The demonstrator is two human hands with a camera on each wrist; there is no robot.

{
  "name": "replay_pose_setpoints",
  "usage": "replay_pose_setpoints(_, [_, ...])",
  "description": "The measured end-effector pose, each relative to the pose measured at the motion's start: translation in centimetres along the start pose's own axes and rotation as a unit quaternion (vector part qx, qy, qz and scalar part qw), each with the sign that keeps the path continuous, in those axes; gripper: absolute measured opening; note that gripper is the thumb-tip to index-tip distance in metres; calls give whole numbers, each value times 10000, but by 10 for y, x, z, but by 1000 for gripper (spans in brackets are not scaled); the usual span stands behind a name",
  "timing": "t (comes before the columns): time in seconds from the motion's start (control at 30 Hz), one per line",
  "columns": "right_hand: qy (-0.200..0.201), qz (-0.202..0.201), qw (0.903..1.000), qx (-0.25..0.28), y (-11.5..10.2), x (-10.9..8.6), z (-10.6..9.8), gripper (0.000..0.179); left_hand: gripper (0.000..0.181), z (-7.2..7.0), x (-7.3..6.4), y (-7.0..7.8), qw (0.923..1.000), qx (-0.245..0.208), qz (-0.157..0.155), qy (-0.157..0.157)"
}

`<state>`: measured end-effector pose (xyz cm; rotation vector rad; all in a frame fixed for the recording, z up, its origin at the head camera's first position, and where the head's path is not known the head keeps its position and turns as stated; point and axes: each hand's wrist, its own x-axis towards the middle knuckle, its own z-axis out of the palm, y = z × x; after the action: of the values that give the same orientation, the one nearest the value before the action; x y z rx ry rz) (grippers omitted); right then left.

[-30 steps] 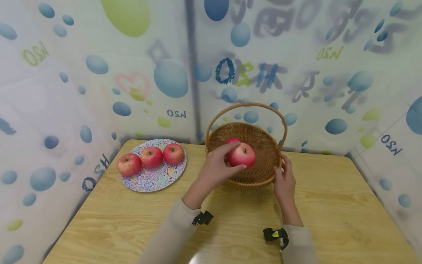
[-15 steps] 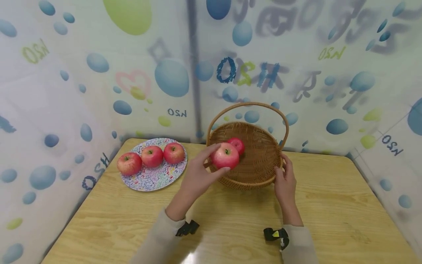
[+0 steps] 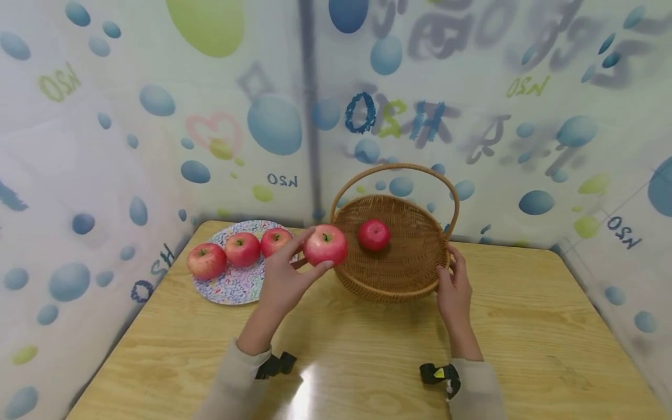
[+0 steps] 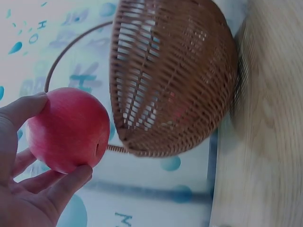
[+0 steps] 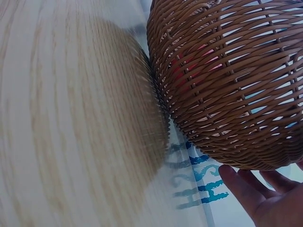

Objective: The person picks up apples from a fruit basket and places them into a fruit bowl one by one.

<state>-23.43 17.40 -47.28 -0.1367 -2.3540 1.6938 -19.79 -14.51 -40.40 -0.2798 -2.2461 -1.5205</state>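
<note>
My left hand (image 3: 283, 280) grips a red apple (image 3: 326, 245) between thumb and fingers, just left of the wicker basket (image 3: 415, 262). In the left wrist view the held apple (image 4: 68, 130) hangs in the air beside the woven side of the basket (image 4: 175, 75). A single red apple (image 3: 374, 235) lies inside the basket. With thumb and fingers my right hand (image 3: 454, 291) holds the basket's right rim, near the foot of its arched handle (image 3: 392, 166). From the right wrist, red shows through the weave of the basket (image 5: 236, 85), the fingers at its edge.
An oval plate with a colourful squiggle pattern (image 3: 236, 294) stands at the back left of the wooden table (image 3: 367, 361). Three red apples (image 3: 206, 261) sit on it in a row. A printed curtain wall (image 3: 210, 134) rises behind the table.
My left hand has moved left with its apple, from over the basket to outside its left rim. The apple inside now shows fully. My right hand stays at the rim.
</note>
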Motion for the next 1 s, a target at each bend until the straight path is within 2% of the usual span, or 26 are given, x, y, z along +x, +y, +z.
replay_pose_setpoints(0.17, [0,-29,10000,4,1,0,1,51,66,-12,2,-8,9995,233,-55,228])
replay_pose_setpoints(0.4, [3,36,10000,-79,0,0,1,51,65,-31,1,-18,9957,695,-416,450])
replay_pose_setpoints(0.53, [9,-5,9999,-109,-1,0,1,51,67,-48,1,-27,9912,1011,-748,404])
replay_pose_setpoints(0.73, [-6,6,10000,-94,0,0,2,51,68,-75,1,-47,9807,1493,-1196,408])
replay_pose_setpoints(1.0, [-8,92,9999,-118,1,-1,1,51,69,-87,-1,-60,9730,1650,-1606,188])
